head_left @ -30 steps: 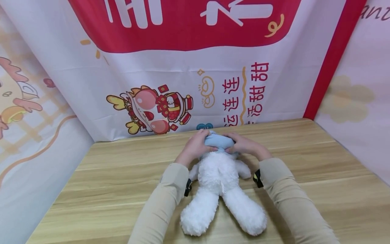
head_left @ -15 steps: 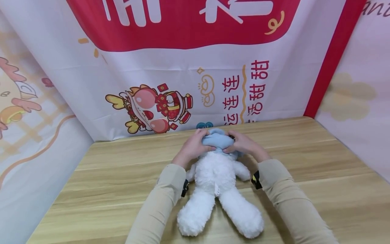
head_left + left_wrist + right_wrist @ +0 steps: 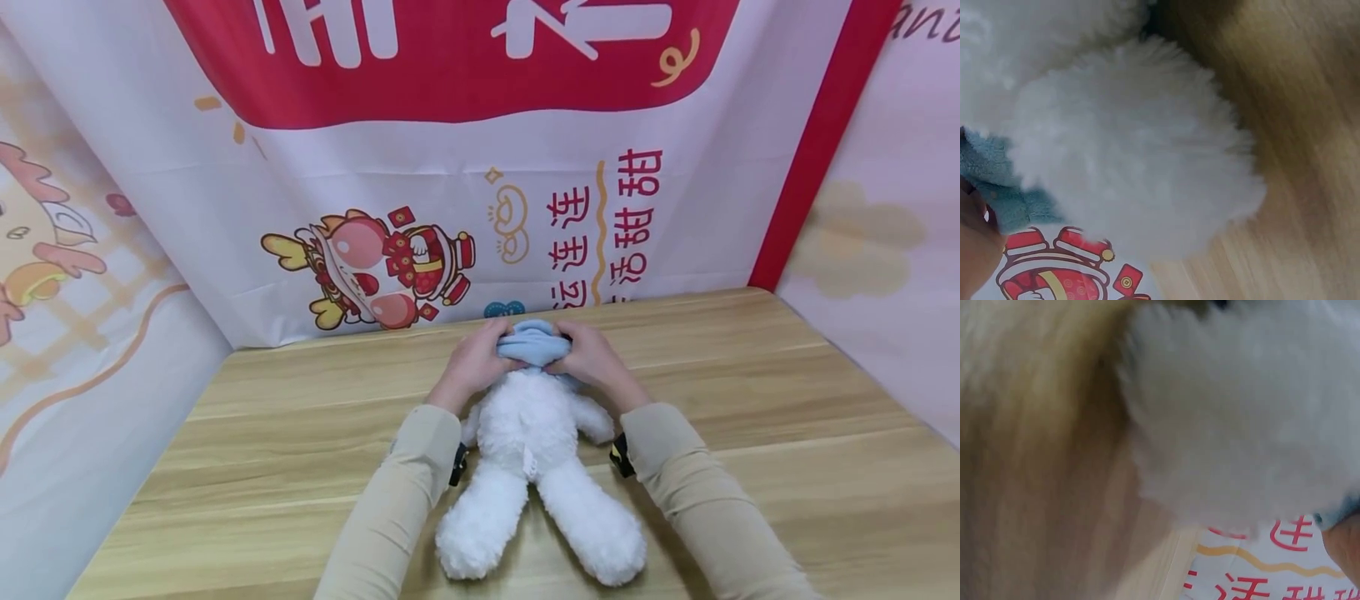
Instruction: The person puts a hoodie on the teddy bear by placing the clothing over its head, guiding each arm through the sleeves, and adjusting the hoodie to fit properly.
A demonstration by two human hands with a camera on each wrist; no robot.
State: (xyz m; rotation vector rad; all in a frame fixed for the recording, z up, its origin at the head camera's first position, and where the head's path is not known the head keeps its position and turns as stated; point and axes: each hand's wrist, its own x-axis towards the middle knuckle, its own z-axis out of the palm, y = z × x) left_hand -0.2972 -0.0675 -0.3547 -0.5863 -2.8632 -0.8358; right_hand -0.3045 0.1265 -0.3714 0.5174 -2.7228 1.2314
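A white fluffy plush toy (image 3: 525, 425) lies stretched out with its legs toward me. Light blue fabric (image 3: 532, 343) is bunched at its head end, covering the head. My left hand (image 3: 474, 360) grips the fabric's left side, thumb toward the toy's body. On the opposite side my right hand (image 3: 592, 357) grips it the same way. In the left wrist view a furry limb (image 3: 1135, 144) fills the middle, with blue fabric and part of my hand at the left edge. Another furry limb (image 3: 1241, 412) fills much of the right wrist view, somewhat blurred.
The toy rests on a wood-grain table (image 3: 322, 433). Behind the table's far edge hangs a white banner (image 3: 450, 158) with red lettering and a cartoon figure. Printed cloths (image 3: 885, 250) also stand at the left and right sides.
Since a second ago the toy has shifted slightly left. The blue fabric between my hands looks more gathered, and my right hand and forearm have moved a little left.
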